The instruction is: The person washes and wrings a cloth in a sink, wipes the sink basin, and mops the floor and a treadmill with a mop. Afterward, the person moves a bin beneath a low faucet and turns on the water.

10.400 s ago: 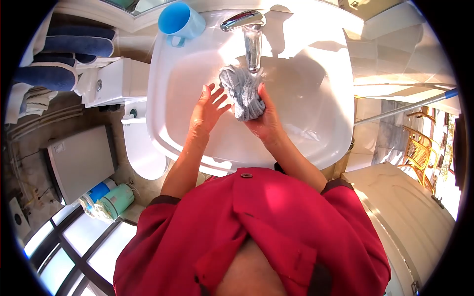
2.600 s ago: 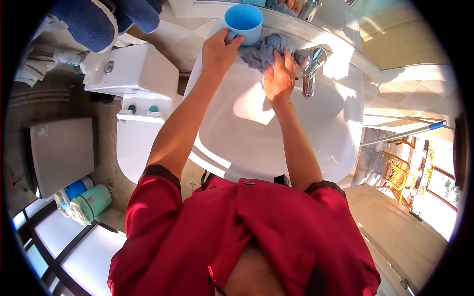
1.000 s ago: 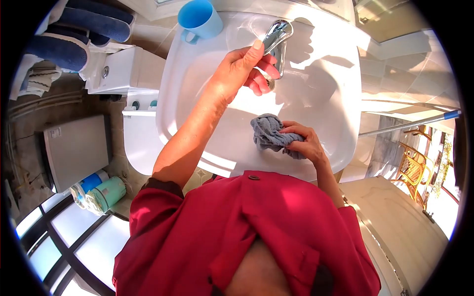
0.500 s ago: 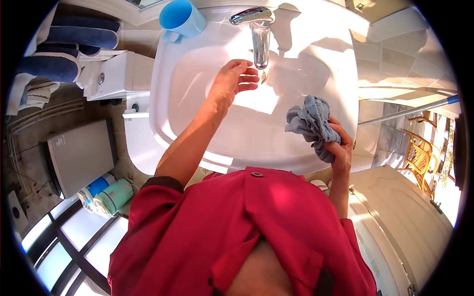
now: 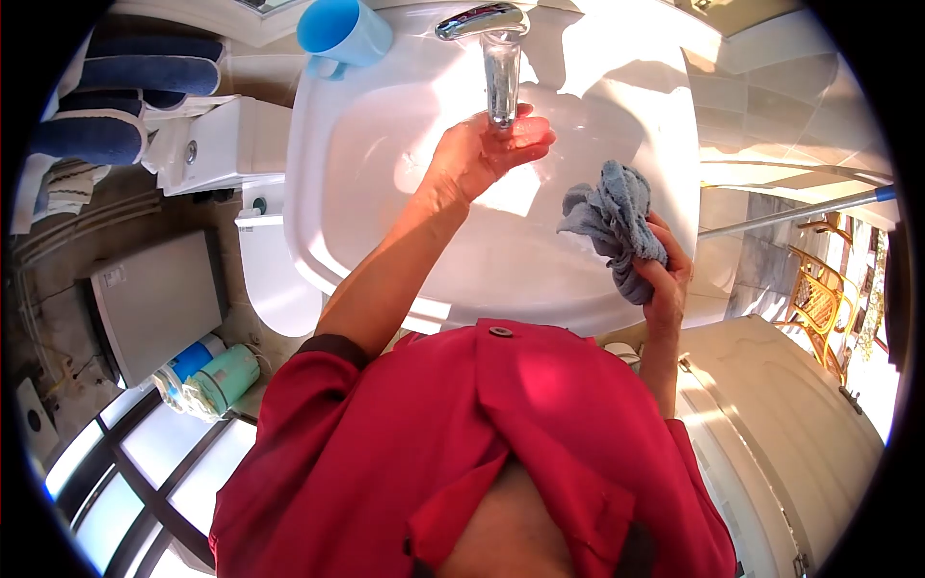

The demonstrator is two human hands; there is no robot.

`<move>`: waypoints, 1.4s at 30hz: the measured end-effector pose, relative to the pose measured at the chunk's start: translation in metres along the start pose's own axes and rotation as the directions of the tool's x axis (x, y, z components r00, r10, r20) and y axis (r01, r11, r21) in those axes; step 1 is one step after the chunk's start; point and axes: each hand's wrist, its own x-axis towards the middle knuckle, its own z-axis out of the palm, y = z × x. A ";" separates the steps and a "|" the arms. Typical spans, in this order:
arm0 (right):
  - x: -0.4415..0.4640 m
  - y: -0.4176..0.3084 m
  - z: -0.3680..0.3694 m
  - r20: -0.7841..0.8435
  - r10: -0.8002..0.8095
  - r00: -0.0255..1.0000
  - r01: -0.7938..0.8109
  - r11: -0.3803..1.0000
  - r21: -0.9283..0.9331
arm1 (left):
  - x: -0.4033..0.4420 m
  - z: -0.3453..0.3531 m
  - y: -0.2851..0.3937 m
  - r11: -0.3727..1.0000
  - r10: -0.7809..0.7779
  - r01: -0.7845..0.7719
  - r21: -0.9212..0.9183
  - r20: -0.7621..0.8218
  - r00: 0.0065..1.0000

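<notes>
A chrome faucet (image 5: 502,72) stands at the back of the white sink (image 5: 385,275). Right beneath its spout is my left hand (image 5: 491,149), palm turned up and fingers stretched out, with nothing in it. The spout hides part of the fingers, and the palm looks wet. My right hand (image 5: 667,270) grips a crumpled grey cloth (image 5: 617,217) over the right side of the basin. Its thumb and fingers press into the lower part of the cloth, while the upper part bunches out loosely.
A light blue mug (image 5: 344,34) stands on the sink's back left corner. Left of the sink is a white toilet (image 5: 265,250), with dark blue towels (image 5: 145,72) above it. A pale door (image 5: 780,405) stands at the lower right, below a long pole (image 5: 795,214).
My left hand has moved right, under the spout, and its palm has turned up. My right hand still holds the cloth, slightly higher in view. The whole view has shifted a little.
</notes>
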 end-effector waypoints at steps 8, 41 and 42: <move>0.004 0.003 -0.010 -0.013 -0.045 0.999 0.044 0.999 -0.022 | -0.016 -0.011 0.041 0.715 0.453 -0.320 0.622 -0.063 0.889; 0.003 0.005 0.014 0.029 -0.072 0.997 0.076 0.984 -0.160 | -0.031 0.036 0.075 0.694 0.441 -0.481 0.536 0.212 0.872; 0.001 0.006 0.014 0.022 -0.065 0.998 0.067 0.985 -0.161 | -0.032 0.033 0.074 0.698 0.449 -0.480 0.531 0.197 0.872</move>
